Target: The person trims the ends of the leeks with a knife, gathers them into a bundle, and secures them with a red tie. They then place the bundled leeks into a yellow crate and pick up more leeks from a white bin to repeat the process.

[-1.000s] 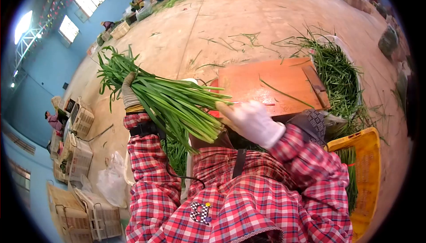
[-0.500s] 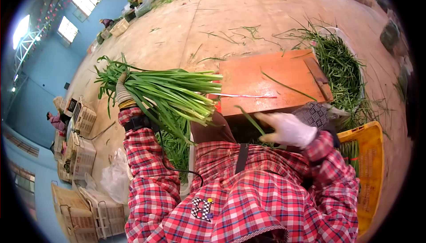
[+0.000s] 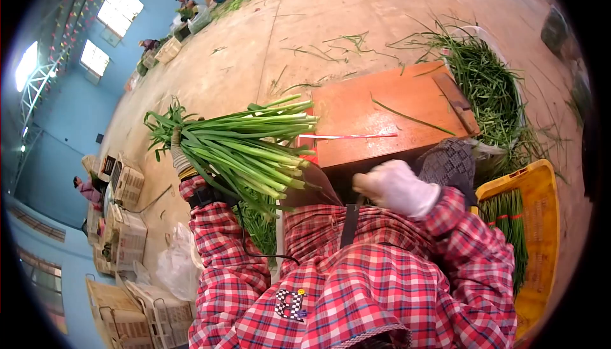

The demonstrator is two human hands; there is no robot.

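My left hand [image 3: 177, 148], in a sleeve-like grey covering, is wrapped round a large bunch of garlic chives [image 3: 254, 142]. Their pale cut ends point right, over the near left corner of an orange-brown board [image 3: 375, 107]. On that board lie a red-and-white strip [image 3: 350, 135] and one loose green stalk [image 3: 414, 118]. My right hand [image 3: 401, 186], white-gloved, is closed above my lap, just in front of the board's near edge. Whatever its fingers hold, if anything, is hidden.
A heap of loose greens [image 3: 487, 91] fills a container at the right. Nearby, a yellow crate [image 3: 541, 221] holds bundles with red bands. More greens [image 3: 261, 228] lie under my left arm. Pale crates [image 3: 159, 307] and a plastic bag [image 3: 178, 263] stand left; other people sit farther off.
My right hand has moved slightly left and its fingers have closed; the green leaf beside them no longer shows there. The bunch's cut ends have fanned out a little in my left hand.
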